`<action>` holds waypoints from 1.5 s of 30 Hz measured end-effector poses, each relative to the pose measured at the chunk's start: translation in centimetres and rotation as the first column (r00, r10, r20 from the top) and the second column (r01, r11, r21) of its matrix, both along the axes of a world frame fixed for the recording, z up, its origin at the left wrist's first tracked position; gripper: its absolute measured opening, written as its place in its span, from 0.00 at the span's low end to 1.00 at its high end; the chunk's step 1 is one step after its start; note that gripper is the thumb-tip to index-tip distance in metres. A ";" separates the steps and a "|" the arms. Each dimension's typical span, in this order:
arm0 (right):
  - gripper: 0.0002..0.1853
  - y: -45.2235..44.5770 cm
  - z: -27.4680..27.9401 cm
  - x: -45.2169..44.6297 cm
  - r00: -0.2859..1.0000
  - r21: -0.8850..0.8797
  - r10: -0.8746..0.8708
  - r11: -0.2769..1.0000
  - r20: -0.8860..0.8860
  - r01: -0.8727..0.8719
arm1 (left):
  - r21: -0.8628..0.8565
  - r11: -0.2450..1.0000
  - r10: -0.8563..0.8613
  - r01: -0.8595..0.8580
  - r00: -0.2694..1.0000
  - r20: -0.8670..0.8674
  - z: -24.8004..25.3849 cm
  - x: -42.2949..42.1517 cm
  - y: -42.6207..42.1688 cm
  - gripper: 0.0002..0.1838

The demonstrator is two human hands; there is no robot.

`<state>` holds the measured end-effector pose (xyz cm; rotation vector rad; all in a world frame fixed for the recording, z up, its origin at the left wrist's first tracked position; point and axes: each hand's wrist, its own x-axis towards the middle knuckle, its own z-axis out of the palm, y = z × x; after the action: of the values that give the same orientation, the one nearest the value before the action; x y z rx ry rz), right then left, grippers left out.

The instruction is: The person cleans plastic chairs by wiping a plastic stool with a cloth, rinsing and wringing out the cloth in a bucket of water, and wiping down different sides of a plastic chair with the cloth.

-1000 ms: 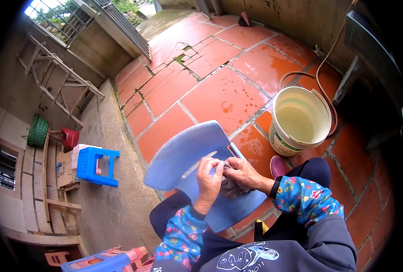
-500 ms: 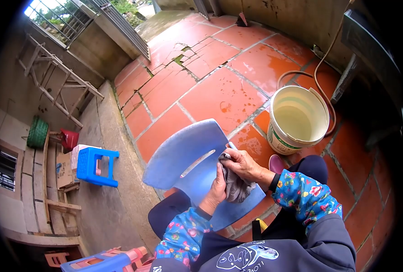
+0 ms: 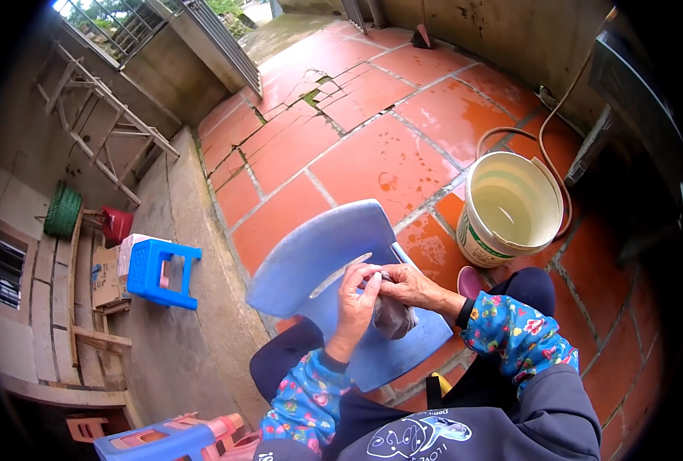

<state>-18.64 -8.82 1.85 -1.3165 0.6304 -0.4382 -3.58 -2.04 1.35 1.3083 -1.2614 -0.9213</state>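
A grey cloth (image 3: pixel 393 316) hangs from both of my hands, its upper edge pinched between my fingers. My left hand (image 3: pixel 354 306) grips it from the left, with fingertips meeting those of my right hand (image 3: pixel 414 289). Below and behind the cloth is a blue plastic chair (image 3: pixel 310 269) with a slot in its backrest, standing between my knees. Part of the chair's seat is hidden by the cloth and my hands.
A white bucket (image 3: pixel 476 230) holding cloudy water stands on the red tiles to the right, with a hose (image 3: pixel 554 157) behind it. A blue stool (image 3: pixel 157 273) is at the left. Stacked blue and pink stools (image 3: pixel 164 442) stand at the lower left.
My left hand has moved up to meet the right hand at the cloth's top. The cloth, bunched before, now hangs down more smoothly. The view has shifted slightly.
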 end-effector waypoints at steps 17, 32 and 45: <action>0.36 1.0 2.0 0.0 0.956 -0.591 -0.063 0.797 -0.287 -0.125 | 0.293 0.948 0.204 -0.122 0.941 -0.269 0.3 1.0 -0.2 0.07; 0.16 1.5 -2.4 0.7 0.977 -0.652 -0.200 0.752 -0.079 0.101 | 0.502 0.858 0.407 -0.104 0.735 -0.543 -1.5 2.0 -1.1 0.07; 0.09 1.2 -2.3 1.5 0.977 -0.638 -0.205 0.761 -0.059 0.121 | 0.399 0.914 0.310 -0.074 0.763 -0.568 -4.7 2.0 -0.2 0.06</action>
<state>-17.17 -7.64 -0.41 -1.9550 0.7400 -0.7622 -1.59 -2.23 -3.35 1.2212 -0.4352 -1.3318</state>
